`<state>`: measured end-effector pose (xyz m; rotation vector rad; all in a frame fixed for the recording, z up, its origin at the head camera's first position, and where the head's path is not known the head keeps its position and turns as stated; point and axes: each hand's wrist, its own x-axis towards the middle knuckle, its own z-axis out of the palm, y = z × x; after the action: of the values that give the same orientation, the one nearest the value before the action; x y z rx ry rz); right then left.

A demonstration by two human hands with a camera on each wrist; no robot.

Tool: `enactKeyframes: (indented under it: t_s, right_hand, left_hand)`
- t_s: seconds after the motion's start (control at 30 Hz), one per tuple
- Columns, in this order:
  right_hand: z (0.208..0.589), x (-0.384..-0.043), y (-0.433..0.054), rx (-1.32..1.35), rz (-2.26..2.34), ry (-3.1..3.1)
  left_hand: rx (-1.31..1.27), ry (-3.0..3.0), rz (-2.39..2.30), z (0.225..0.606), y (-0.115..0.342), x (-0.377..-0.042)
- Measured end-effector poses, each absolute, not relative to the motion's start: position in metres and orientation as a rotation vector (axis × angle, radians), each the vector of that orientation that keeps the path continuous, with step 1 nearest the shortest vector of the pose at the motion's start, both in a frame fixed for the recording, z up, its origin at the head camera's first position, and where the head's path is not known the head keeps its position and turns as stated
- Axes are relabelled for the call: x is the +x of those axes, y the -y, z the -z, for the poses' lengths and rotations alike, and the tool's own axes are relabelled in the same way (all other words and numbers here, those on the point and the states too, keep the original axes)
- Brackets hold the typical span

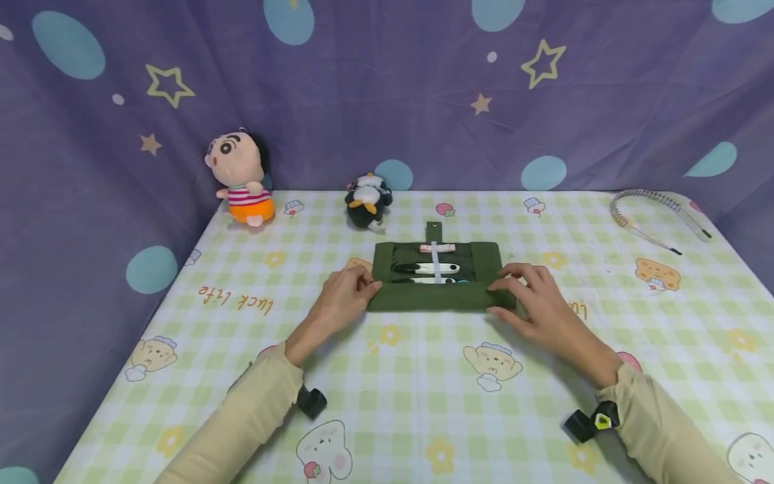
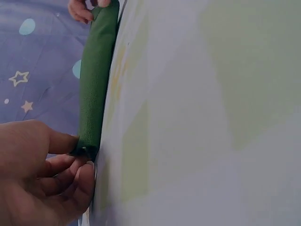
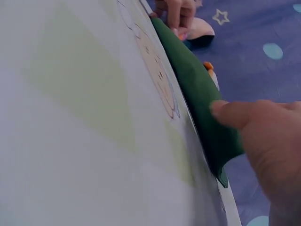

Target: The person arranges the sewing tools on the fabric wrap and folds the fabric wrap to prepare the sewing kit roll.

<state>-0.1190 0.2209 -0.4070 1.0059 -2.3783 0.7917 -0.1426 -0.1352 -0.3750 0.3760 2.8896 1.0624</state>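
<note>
A dark green fabric tool pouch lies spread on the table, its near edge folded over into a flat roll. Under a white elastic strap sit a pink-and-white piece and white-and-black handled tools, the lowest partly covered by the fold. With thumb and fingers my left hand pinches the roll's left end. At the right end, my right hand holds the roll between curved fingers and thumb; in the right wrist view the thumb overlaps the green fabric, whose end flares out.
Behind the pouch, a penguin plush sits near the table's back edge. A doll in a striped shirt stands at the back left corner, and a braided headband lies at the back right. Checked cloth covers the table.
</note>
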Motion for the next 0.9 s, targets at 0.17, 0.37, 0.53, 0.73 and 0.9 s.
enactKeyframes:
  t_s: [0.17, 0.37, 0.53, 0.73, 0.9]
  right_hand:
    - [0.407, -0.117, -0.223, 1.06, -0.62, 2.427]
    - [0.408, -0.117, -0.223, 1.066, -0.577, 2.46]
    - [0.408, -0.117, -0.222, 1.072, -0.56, 2.461]
    - [0.408, -0.119, -0.222, 1.07, -0.603, 2.464]
    - [0.411, -0.121, -0.224, 1.089, -0.62, 2.419]
  left_hand:
    - [0.465, -2.984, -1.028, 0.375, 0.134, -0.14]
    - [1.104, -3.066, -0.806, 0.377, 0.138, -0.135]
    - [1.424, -3.002, -0.529, 0.375, 0.14, -0.128]
    - [1.462, -3.018, -0.28, 0.374, 0.141, -0.124]
    - [1.551, -3.092, -0.13, 0.376, 0.141, -0.125]
